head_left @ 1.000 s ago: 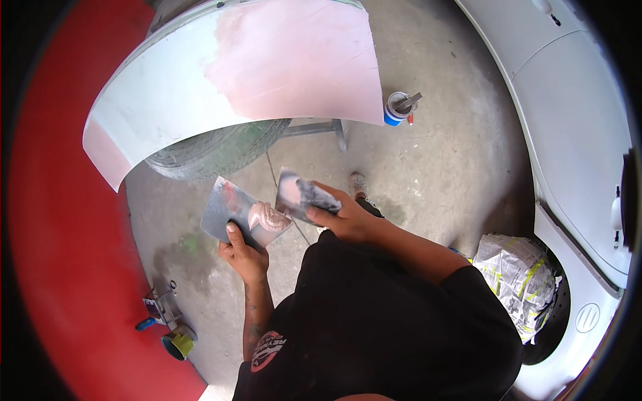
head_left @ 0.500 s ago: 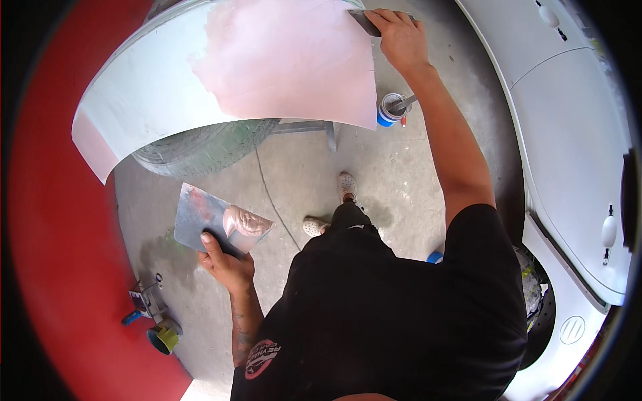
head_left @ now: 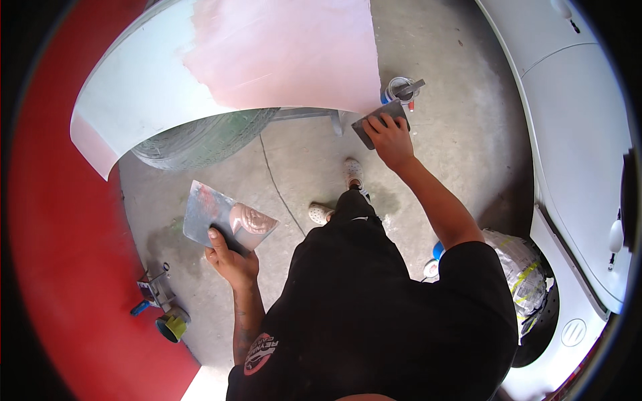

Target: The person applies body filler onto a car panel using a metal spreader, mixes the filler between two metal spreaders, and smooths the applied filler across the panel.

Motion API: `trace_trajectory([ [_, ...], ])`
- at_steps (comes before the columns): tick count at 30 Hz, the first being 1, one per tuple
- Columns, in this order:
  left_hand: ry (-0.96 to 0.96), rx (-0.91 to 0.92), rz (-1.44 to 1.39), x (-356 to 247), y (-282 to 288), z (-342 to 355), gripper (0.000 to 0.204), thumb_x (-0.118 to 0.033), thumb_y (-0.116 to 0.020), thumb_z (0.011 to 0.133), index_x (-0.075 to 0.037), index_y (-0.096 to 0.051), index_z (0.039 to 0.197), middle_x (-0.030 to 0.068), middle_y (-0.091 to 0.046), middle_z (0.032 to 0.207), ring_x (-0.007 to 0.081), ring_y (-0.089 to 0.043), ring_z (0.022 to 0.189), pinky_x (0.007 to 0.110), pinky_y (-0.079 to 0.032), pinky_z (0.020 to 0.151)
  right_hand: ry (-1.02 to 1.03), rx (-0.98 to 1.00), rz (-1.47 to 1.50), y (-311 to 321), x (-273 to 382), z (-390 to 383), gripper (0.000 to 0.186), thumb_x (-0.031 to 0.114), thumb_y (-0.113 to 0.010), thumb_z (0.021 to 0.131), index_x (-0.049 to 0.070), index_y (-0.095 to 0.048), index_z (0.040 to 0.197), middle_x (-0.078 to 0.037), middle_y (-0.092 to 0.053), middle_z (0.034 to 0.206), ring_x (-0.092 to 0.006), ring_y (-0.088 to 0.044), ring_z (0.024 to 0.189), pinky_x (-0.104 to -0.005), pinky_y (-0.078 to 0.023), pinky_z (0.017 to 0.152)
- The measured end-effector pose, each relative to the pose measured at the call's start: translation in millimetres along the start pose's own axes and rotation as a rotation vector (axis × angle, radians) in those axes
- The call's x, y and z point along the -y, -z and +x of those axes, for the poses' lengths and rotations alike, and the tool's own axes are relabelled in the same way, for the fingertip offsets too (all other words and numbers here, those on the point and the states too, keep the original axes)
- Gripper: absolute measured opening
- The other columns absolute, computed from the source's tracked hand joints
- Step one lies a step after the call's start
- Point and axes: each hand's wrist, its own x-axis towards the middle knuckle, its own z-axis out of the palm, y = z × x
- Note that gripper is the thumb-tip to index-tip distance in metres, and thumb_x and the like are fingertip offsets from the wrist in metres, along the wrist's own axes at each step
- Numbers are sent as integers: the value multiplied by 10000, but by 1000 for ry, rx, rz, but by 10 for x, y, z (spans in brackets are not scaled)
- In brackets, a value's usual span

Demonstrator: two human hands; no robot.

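My left hand [head_left: 234,260] is closed on the edge of a grey mixing board [head_left: 204,212], thumb on top. A mound of pink body filler [head_left: 251,219] lies on the board's right side. My right hand [head_left: 391,142] grips a dark, flat filler spreader [head_left: 366,130], held in the air just beyond the panel's lower right corner. Ahead of me is a white curved car fender [head_left: 154,87], its right part coated with smooth pink filler [head_left: 287,60]. The spreader appears apart from the panel, near an open can.
An open can [head_left: 400,90] with a flat stick stands right of the fender. Under the fender lies a tire [head_left: 207,144] beside a metal stand [head_left: 314,115]. A red surface [head_left: 60,220] runs along the left, near a yellow-green cup [head_left: 175,326]. A white car body [head_left: 575,134] lines the right.
My right hand has come off the fender's upper right edge and moved down toward me with the spreader. The left hand with the board has shifted slightly right.
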Motion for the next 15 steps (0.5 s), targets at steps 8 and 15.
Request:
trace_trajectory([
  [8, 218, 2, -326, 318, 51, 1, 424, -349, -579, 953, -6, -498, 1189, 97, -612, 1102, 213, -626, 984, 360, -529, 852, -47, 41, 1327, 1429, 1264, 145, 472, -43, -477, 865, 50, -513, 1327, -150, -465, 1335, -310, -494, 1212, -374, -394, 1025],
  [15, 67, -7, -319, 234, 465, -115, 436, -325, -512, 982, 30, -482, 1233, 160, -607, 1125, 266, -631, 1001, 403, -525, 873, 359, 346, 1290, 1372, 2013, 99, 710, -19, -536, 795, 181, -375, 1457, -186, -349, 1406, -352, -448, 1269, -397, -420, 1018],
])
